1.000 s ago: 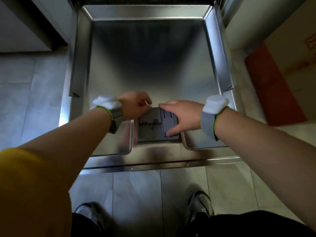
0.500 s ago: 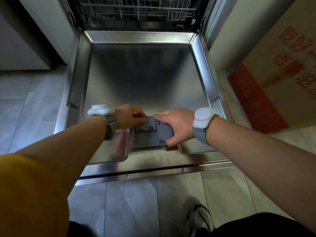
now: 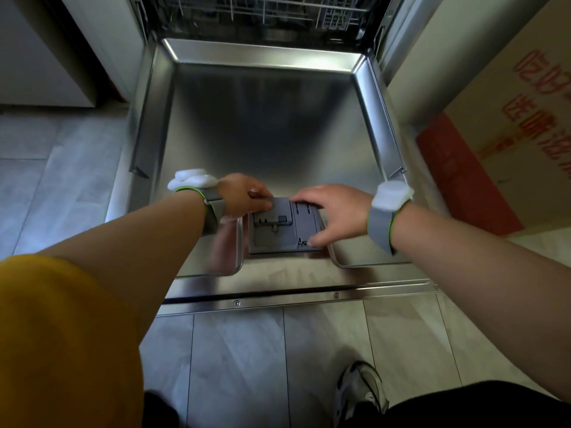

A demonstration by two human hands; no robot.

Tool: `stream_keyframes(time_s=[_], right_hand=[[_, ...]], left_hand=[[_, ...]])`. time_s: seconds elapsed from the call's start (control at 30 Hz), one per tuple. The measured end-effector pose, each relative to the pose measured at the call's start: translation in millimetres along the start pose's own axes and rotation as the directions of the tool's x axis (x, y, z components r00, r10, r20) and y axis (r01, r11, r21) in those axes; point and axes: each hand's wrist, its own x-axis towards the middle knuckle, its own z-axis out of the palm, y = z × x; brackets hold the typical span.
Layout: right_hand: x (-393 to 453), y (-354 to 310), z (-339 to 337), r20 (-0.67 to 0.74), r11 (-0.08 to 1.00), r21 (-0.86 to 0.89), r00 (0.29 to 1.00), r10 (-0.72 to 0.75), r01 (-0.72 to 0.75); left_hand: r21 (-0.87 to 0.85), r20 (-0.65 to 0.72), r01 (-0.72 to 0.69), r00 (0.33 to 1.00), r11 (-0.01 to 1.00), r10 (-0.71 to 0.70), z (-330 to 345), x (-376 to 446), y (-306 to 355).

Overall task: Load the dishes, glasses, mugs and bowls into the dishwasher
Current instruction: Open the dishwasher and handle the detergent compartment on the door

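Head view, dishwasher door (image 3: 262, 128) dropped flat, long axis running away from me, my left hand (image 3: 247, 196) curled on grey dispenser (image 3: 282, 225), right hand (image 3: 335, 213) flat over it, lower rack (image 3: 262, 10) more visible than before

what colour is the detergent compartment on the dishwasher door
Grey: the detergent compartment shows plainly in the head view.

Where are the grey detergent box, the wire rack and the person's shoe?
Detergent box (image 3: 278, 233): head view, its grey lid.
Wire rack (image 3: 262, 10): head view, its front wires.
Shoe (image 3: 360, 393): head view, its upper.
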Motion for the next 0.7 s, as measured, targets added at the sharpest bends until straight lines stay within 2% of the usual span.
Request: stream_keyframes(time_s=[0.07,0.13,0.17,0.27,0.37,0.47,0.57,0.7], right_hand=[[2,0,-6,0.046,0.997,0.069,0.998,0.042,-0.045],[3,1,-5,0.053,0.998,0.054,0.998,0.040,-0.043],[1,0,-2,0.021,0.998,0.060,0.999,0.025,-0.026],[-15,-1,13,-0.191,0.996,0.025,0.978,-0.085,0.091],[-26,-13,31,-0.212,0.990,-0.071,0.968,-0.135,0.122],[-28,-20,45,-0.241,0.991,-0.117,0.966,-0.096,0.069],[-31,-23,50,-0.281,0.995,-0.096,0.959,-0.037,0.010],[-37,-24,61,-0.341,1.000,-0.027,0.940,-0.013,0.004]], left_hand=[[0.008,0.007,-0.007,1.000,1.000,0.007,-1,-1,0],[0.004,0.004,-0.011,1.000,1.000,0.011,-2,-2,0],[-0.003,0.001,-0.015,1.000,1.000,0.015,-2,-1,-1],[-0.016,0.012,-0.011,1.000,1.000,0.011,-2,-1,-1],[-0.026,0.017,-0.016,1.000,1.000,0.017,-1,1,-4],[-0.049,0.008,-0.009,1.000,0.999,0.010,0,3,-7],[-0.064,0.022,-0.008,1.000,0.998,0.009,1,5,-9],[-0.057,0.009,-0.014,1.000,0.998,0.014,4,4,-8]])
